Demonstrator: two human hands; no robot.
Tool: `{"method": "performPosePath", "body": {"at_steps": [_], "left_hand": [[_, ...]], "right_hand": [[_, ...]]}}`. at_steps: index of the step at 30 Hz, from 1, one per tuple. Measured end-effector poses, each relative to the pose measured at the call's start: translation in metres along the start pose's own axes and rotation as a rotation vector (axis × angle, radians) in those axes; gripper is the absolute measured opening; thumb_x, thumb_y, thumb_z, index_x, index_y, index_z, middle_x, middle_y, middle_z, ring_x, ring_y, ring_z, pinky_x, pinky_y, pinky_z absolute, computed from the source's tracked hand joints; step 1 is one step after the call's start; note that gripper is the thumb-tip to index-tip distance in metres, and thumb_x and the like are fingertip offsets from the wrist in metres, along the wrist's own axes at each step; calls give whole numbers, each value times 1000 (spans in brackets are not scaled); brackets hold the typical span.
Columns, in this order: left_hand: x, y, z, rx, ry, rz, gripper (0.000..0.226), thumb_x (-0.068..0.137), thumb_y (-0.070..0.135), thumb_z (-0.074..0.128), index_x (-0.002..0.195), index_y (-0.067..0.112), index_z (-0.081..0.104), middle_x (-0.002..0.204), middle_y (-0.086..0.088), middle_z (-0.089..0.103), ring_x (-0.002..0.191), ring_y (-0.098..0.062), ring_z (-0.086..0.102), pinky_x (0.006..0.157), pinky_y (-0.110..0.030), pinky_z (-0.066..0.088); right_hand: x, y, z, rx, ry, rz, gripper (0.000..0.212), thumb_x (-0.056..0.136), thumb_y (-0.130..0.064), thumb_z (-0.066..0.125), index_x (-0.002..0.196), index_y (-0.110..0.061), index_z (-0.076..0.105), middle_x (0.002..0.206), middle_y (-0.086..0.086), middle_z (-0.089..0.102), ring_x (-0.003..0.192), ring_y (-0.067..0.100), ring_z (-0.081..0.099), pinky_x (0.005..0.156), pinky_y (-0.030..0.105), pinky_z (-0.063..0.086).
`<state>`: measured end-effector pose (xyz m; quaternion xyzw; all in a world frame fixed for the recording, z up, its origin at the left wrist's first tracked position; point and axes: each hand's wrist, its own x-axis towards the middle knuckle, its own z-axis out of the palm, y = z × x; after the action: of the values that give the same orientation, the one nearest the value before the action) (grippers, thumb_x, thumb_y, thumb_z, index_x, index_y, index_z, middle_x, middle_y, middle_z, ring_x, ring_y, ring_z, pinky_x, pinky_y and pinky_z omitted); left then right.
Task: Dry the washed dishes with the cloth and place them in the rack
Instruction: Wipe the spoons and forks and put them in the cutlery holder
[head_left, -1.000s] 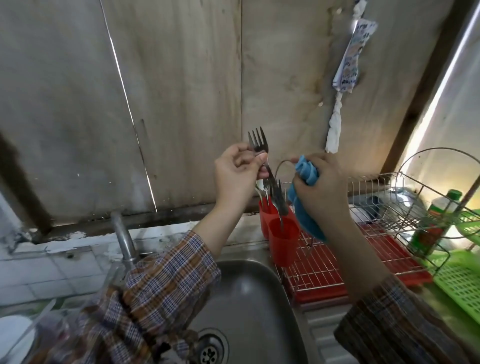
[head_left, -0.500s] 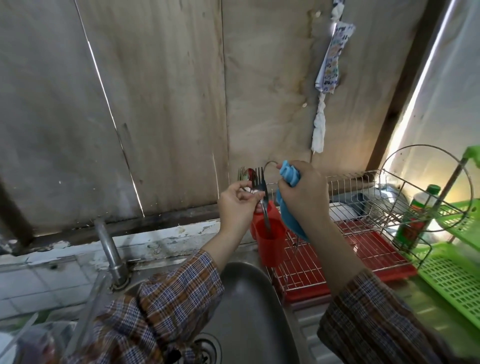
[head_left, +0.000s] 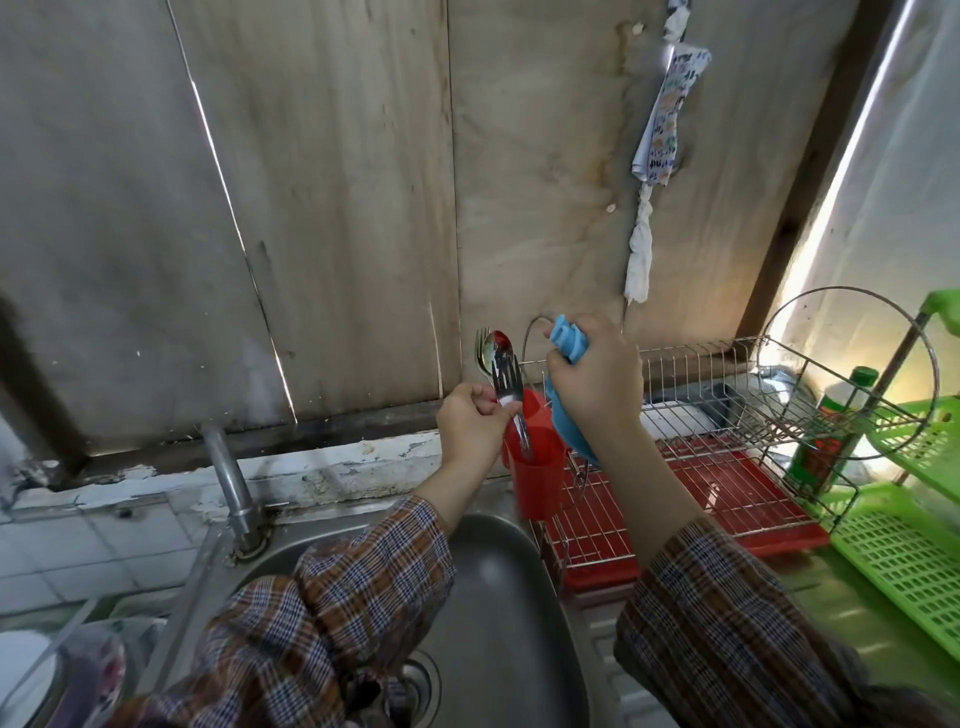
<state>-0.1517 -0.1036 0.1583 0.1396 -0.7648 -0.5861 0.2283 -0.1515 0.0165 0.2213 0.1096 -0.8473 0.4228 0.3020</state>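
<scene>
A fork (head_left: 508, 376) stands tines-up over a red cup (head_left: 537, 483) at the left end of a wire dish rack (head_left: 727, 384), its handle reaching down into the cup's mouth, as a person in plaid sleeves works at a steel kitchen sink (head_left: 498, 597). The grip of the left hand (head_left: 470, 421) pinches the fork just below the tines, thumb and fingertips closed on its neck. The right hand (head_left: 592, 379), just beside it and above the rack's left end, has its grip curled around a bunched blue cloth (head_left: 569, 340); one fold pokes out above the fist and the rest hangs down below the wrist.

Behind the held fork, a spoon (head_left: 496, 345) and a second fork (head_left: 480, 343) rise upright, their lower ends hidden by the left hand. A second red cup (head_left: 535, 410) shows just behind the first.

The rack sits on a red tray (head_left: 753, 499) on the desk (head_left: 831, 592) to the right of the sink. A green-capped bottle (head_left: 831, 431) stands near the rack's right end, next to a green plastic shelf (head_left: 909, 551). A steel tap (head_left: 231, 483) rises at the sink's back left corner. On the plywood wall (head_left: 322, 208) above the rack hangs a strip of printed sachets (head_left: 662, 119).
</scene>
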Motion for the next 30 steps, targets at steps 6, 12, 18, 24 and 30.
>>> {"method": "performPosePath", "body": {"at_steps": [6, 12, 18, 24, 30], "left_hand": [[-1, 1, -3, 59, -11, -32, 21, 79, 15, 79, 87, 10, 60, 68, 3, 56, 63, -8, 54, 57, -16, 43], [-9, 1, -5, 29, -61, -40, 21, 83, 15, 75, 97, 9, 60, 75, 2, 58, 67, -6, 55, 59, -14, 42], [-27, 15, -20, 186, -43, 153, 33, 89, 13, 67, 121, 12, 59, 97, 12, 57, 90, -6, 55, 71, -11, 42], [-41, 11, -63, 760, 67, 554, 62, 91, 22, 60, 147, 13, 37, 154, -8, 35, 143, -26, 29, 117, -42, 26], [-57, -9, -138, 1185, 172, 624, 80, 84, 29, 62, 153, 14, 23, 162, -10, 11, 150, -27, 8, 119, -45, 8]], "right_hand": [[-1, -1, -2, 7, -6, -8, 26, 87, -12, 65, 113, -9, 66, 111, 0, 65, 87, 14, 57, 71, 26, 41], [-2, -1, -2, -38, -16, -40, 20, 88, -13, 64, 107, -9, 67, 105, 1, 64, 80, 14, 54, 67, 25, 37], [-7, -5, -3, -254, -52, -113, 38, 87, -17, 64, 125, -17, 60, 120, 2, 59, 109, 23, 52, 74, 32, 42], [-37, -15, 13, -566, 149, -303, 40, 62, 1, 72, 100, -8, 64, 97, 16, 61, 83, 34, 56, 50, 31, 43], [-66, -53, 35, -219, 159, -419, 55, 50, 3, 78, 101, -14, 66, 100, 12, 61, 100, 35, 51, 51, 29, 40]]}}
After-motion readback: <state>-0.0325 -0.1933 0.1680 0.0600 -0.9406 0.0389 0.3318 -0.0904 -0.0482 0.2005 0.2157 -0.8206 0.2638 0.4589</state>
